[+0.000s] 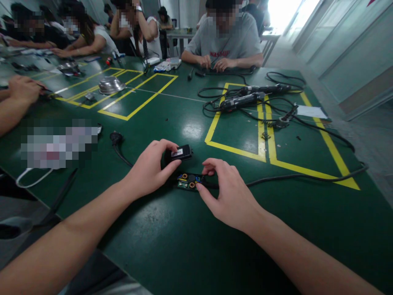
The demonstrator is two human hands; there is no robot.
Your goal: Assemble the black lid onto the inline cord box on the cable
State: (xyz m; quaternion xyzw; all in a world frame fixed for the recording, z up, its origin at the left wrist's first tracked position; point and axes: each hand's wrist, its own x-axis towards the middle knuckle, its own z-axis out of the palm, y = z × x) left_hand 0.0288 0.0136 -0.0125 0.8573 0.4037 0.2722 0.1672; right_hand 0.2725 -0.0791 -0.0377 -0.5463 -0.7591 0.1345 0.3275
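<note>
A black plastic cover [184, 152] with a white label is held between the thumb and fingers of my left hand [153, 166], just beyond a small circuit board [188, 182]. This board lies in a dark shell on the green table, with copper-coloured ring coils and blue parts showing. My right hand [229, 188] is curled round the board's right end, thumb on the near side and fingers on the far side. A black cable [276, 178] runs from that end, under my right hand, off to the right.
Two black electric screwdrivers [242, 101] lie with tangled cords at the back right. Small springs [265, 136] rest near yellow tape. A black plug [116, 138] sits left of my hands, a metal bowl [111, 85] farther back. People work across the table; a co-worker's hand [24, 88] is at left.
</note>
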